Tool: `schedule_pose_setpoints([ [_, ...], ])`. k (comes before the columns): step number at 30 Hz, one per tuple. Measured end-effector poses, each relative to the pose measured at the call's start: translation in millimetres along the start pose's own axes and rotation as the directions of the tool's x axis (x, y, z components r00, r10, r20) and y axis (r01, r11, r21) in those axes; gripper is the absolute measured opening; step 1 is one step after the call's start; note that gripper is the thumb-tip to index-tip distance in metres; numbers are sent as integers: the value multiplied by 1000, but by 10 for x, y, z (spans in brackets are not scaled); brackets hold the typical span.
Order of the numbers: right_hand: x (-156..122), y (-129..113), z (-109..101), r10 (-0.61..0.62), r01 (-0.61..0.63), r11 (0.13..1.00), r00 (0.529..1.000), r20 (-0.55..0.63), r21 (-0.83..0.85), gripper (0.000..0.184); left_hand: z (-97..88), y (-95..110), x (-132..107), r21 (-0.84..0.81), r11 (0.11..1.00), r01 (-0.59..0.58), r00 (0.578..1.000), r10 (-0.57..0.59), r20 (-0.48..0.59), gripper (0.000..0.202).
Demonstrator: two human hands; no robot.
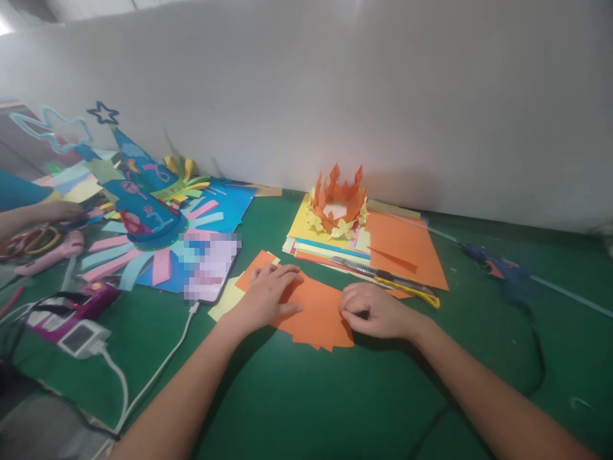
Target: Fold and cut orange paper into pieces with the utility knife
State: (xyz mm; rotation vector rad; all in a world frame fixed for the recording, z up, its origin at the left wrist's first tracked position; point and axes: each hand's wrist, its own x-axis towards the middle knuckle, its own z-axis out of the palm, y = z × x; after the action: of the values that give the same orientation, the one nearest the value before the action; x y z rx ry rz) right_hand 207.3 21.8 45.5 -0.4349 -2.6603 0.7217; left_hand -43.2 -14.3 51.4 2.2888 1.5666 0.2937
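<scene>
Two bare forearms (pixel 191 383) reach in from the lower corners. Left-hand fingers (pixel 287 275) lie spread and flat over the orange sheets (pixel 318 303), gripping nothing. Right hand (pixel 376 310) is curled at the sheets' right end, thumb near forefinger; whether it pinches the edge, I cannot tell. Pale yellow paper (pixel 224 303) juts out beneath on the left.

Just beyond the right hand, a yellow-handled cutter (pixel 390 276) lies across the near side of a paper stack (pixel 299 223) bearing an orange crown (pixel 338 207). A phone (pixel 213 271) sits near the left hand, its white cable (pixel 178 348) trailing toward the camera; cone hats (pixel 143 207) and a power strip (pixel 62 322) crowd that side.

Green tabletop (pixel 297 409) opens between the forearms, and again rightward to the blue glue gun (pixel 502 268). A pale wall (pixel 431 128) bounds the far edge.
</scene>
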Motion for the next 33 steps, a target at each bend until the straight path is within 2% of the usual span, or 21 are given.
schedule_pose_setpoints([
  [5,11,15,34,115,-118,989,993,36,86,40,141,28,60,85,996,15,988,-1,-153,19],
  [8,5,49,85,164,-164,981,986,13,103,41,253,52,106,159,987,9,971,29,-236,18],
  [11,-6,82,129,213,-209,972,977,-24,109,43,308,68,119,168,976,-140,961,174,-213,45],
  [13,-4,85,141,258,-250,960,965,-48,127,44,308,72,118,170,964,-205,952,237,-195,52],
  [17,24,57,139,420,-378,878,903,-94,293,43,289,71,127,173,965,-196,948,232,-218,39],
  [20,31,51,140,481,-382,816,865,-142,434,29,282,59,139,151,974,-168,945,203,-258,29],
  [22,18,60,138,476,-347,824,853,-214,448,24,270,48,141,98,983,-154,936,177,-305,22],
  [23,8,66,134,460,-321,836,852,-250,445,28,257,43,139,57,987,-148,927,159,-338,19],
  [25,-11,73,123,406,-245,854,865,-294,459,44,222,36,133,-40,988,-150,896,119,-427,18],
  [28,-20,65,114,295,-112,853,910,-293,510,75,161,44,123,-192,962,-193,825,53,-563,18],
  [30,-9,49,121,228,-76,892,927,-299,445,87,133,55,120,-260,937,-233,783,22,-621,18],
  [31,0,42,128,193,-65,925,929,-314,376,84,126,59,119,-279,927,-249,771,16,-636,19],
  [33,19,37,143,103,-30,978,929,-355,205,62,125,55,121,-279,918,-280,762,36,-646,19],
])
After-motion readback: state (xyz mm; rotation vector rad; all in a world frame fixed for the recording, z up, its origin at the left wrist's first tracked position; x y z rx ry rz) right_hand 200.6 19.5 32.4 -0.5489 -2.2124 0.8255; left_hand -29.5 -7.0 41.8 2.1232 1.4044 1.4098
